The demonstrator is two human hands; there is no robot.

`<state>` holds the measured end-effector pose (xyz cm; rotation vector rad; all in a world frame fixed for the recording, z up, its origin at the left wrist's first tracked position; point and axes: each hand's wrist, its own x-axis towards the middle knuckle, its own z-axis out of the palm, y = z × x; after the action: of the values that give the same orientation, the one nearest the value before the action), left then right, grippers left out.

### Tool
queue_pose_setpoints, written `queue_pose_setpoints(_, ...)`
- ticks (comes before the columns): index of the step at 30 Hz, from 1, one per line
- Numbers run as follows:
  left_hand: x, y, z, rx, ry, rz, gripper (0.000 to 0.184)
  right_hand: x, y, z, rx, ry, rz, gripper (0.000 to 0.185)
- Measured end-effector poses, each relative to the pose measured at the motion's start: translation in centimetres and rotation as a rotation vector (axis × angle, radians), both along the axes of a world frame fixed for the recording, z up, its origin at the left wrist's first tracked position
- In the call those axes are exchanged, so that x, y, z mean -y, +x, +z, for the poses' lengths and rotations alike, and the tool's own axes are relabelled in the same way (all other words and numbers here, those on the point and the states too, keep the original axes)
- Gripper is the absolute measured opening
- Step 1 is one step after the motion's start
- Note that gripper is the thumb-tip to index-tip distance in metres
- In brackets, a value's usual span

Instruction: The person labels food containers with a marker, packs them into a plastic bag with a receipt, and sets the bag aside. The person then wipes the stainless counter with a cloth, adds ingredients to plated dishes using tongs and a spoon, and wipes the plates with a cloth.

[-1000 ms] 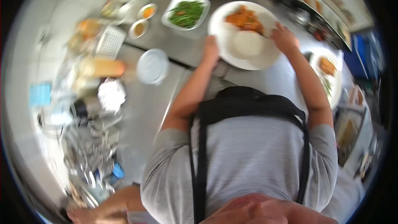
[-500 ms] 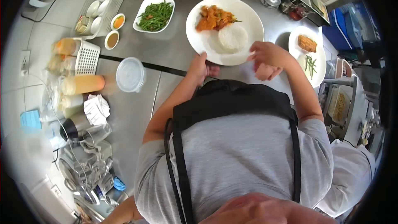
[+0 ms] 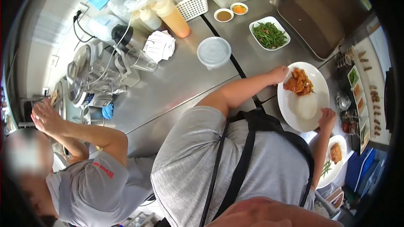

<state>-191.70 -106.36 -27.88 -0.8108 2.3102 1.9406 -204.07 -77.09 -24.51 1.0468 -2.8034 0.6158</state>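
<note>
A large white plate (image 3: 290,107) holds orange-sauced food (image 3: 299,82) and a round mound of white rice (image 3: 306,106). My left hand (image 3: 278,75) is closed on the plate's upper left rim. At its lower right rim, my right hand (image 3: 327,120) pinches the edge. Below and to the right lies a second white plate (image 3: 329,173) with a browned piece of food (image 3: 336,153) and green beans (image 3: 326,167). Above the first plate, a square white dish (image 3: 287,38) of green beans rests on the steel counter (image 3: 181,84).
A co-worker (image 3: 97,185) stands at the left with raised hands. A lidded plastic tub (image 3: 214,52), sauce bottles (image 3: 171,17), two sauce cups and a brown tray (image 3: 311,25) are on the counter. A garnish rack (image 3: 358,101) stands at the right.
My view has turned toward the left, bringing the co-worker into sight. My right hand, off the plate half a second ago, is back on its rim. My left hand now grips the upper left rim.
</note>
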Motion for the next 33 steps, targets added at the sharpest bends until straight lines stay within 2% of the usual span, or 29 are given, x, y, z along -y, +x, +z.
queue_pose_setpoints(6, -1.3, 2.3, 0.6, 0.010, 0.141, 0.178, 0.039, 2.9, -0.3, 1.8, 0.012, 0.028, -0.033, 0.015)
queue_pose_setpoints(8, -1.4, 3.1, 1.3, 0.030, 0.130, 0.227, 0.038, 3.0, 0.5, 2.1, 0.174, 0.160, -0.088, 0.016)
queue_pose_setpoints(9, -0.9, 3.8, 1.2, 0.011, 0.134, 0.205, 0.038, 2.8, 0.7, 2.2, 0.256, 0.232, -0.123, 0.016)
queue_pose_setpoints(11, -0.3, 5.3, -0.1, -0.025, 0.177, 0.108, 0.038, 0.7, 1.2, -0.8, 0.069, 0.264, 0.051, 0.017)
queue_pose_setpoints(12, -0.7, 5.8, -0.9, -0.042, 0.217, 0.026, 0.038, 0.1, 1.2, -1.3, -0.185, 0.439, 0.258, 0.021)
queue_pose_setpoints(13, -1.8, 6.3, -1.4, -0.056, 0.268, -0.073, 0.037, 0.0, 0.2, -2.8, -0.245, 0.506, 0.239, 0.027)
queue_pose_setpoints(14, -2.4, 7.9, -0.4, 0.007, 0.530, -0.037, 0.038, 0.1, -0.6, -3.0, -0.272, 0.502, 0.281, 0.026)
queue_pose_setpoints(15, -2.3, 9.4, 1.2, 0.066, 0.583, -0.105, 0.039, 1.6, -0.4, -1.8, -0.175, 0.553, 0.171, 0.020)
queue_pose_setpoints(16, -1.6, 10.3, 1.5, 0.233, 0.662, -0.242, 0.040, 2.6, -0.9, -1.4, -0.031, 0.322, 0.044, 0.017)
queue_pose_setpoints(17, -0.8, 10.7, 2.1, 0.347, 0.607, -0.323, 0.045, 2.8, -1.9, -2.0, -0.092, 0.131, 0.147, 0.017)
queue_pose_setpoints(18, -0.9, 10.5, 3.6, 0.396, 0.460, -0.239, 0.048, 3.5, -2.4, -1.9, -0.022, 0.083, 0.141, 0.016)
queue_pose_setpoints(19, -0.6, 9.8, 3.6, 0.359, 0.322, -0.118, 0.050, 4.3, -2.1, -0.8, 0.035, 0.069, 0.123, 0.015)
queue_pose_setpoints(21, 0.6, 7.3, 3.9, 0.257, 0.181, -0.098, 0.048, 5.2, -0.7, 1.8, 0.036, 0.030, 0.145, 0.011)
queue_pose_setpoints(22, 0.5, 6.1, 3.9, 0.223, 0.136, -0.001, 0.044, 4.4, -0.7, 1.9, 0.039, 0.154, 0.136, 0.010)
queue_pose_setpoints(24, 1.2, 3.7, 1.0, 0.042, -0.071, -0.009, 0.042, 3.3, -0.7, 1.8, 0.050, 0.401, 0.132, 0.010)
queue_pose_setpoints(25, 1.4, 3.0, -0.2, -0.049, -0.169, -0.005, 0.041, 3.2, -0.1, 3.4, 0.072, 0.475, 0.079, 0.010)
queue_pose_setpoints(26, 1.1, 2.5, 0.0, 0.022, -0.221, 0.006, 0.040, 3.4, 1.1, 6.1, 0.095, 0.552, 0.029, 0.010)
queue_pose_setpoints(27, 0.9, 2.2, -0.3, -0.012, -0.265, 0.027, 0.042, 3.3, 1.7, 7.6, 0.120, 0.631, -0.022, 0.011)
queue_pose_setpoints(30, 0.7, 1.9, -0.7, -0.081, -0.339, 0.088, 0.045, 2.6, -3.0, 3.6, -0.092, 0.429, 0.222, 0.011)
queue_pose_setpoints(33, 0.6, 1.8, -1.2, -0.107, -0.278, 0.126, 0.044, 5.2, -1.9, 3.3, -0.127, 0.266, 0.126, 0.011)
